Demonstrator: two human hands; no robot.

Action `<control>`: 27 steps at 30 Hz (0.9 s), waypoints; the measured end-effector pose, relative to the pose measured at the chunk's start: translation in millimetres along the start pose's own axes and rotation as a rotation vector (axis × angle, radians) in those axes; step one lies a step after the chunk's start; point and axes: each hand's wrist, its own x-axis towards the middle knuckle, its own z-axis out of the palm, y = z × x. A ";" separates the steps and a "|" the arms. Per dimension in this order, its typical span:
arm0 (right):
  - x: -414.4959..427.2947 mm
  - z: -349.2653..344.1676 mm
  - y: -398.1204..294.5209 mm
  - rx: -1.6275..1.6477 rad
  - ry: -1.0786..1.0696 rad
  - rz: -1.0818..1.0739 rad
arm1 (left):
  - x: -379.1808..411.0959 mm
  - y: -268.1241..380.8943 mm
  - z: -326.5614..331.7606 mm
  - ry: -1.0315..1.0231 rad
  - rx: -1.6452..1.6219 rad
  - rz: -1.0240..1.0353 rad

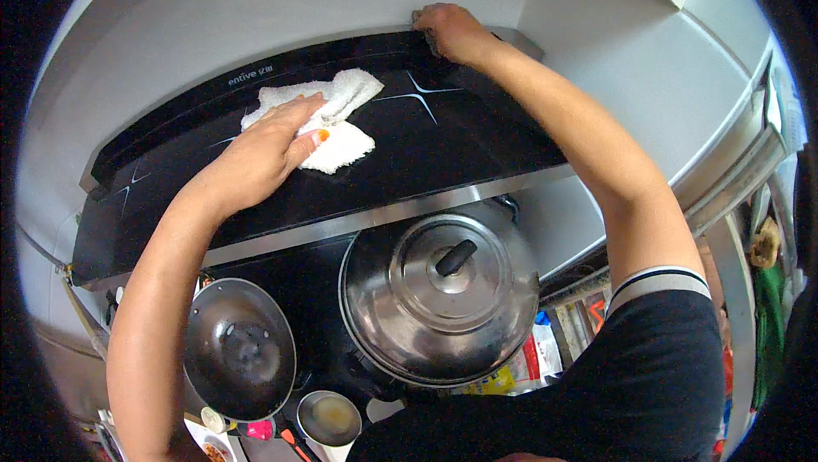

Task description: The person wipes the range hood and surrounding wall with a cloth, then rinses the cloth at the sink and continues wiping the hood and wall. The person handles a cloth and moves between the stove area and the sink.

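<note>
My left hand (271,142) lies flat on a white terry cloth (345,142), which is spread on the black glass top of a range hood (358,184). Orange colour shows on its thumbnail. At the hood's raised back edge, near the right end, my right hand (450,31) is closed around a dark, crumpled cloth or scrubber (434,47), mostly hidden by the fingers. The back strip of the hood bears a maker's name.
Below the hood stand a large steel pot with a lid (447,328), a dark wok (239,347) and a small pan with cloudy liquid (329,417). A white wall cabinet (639,72) is at the right. Packets (511,376) lie beside the big pot.
</note>
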 end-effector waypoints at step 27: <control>14.4 -21.0 51.4 -0.194 -0.111 0.074 | 8.2 -1.4 6.2 -0.016 0.015 -0.002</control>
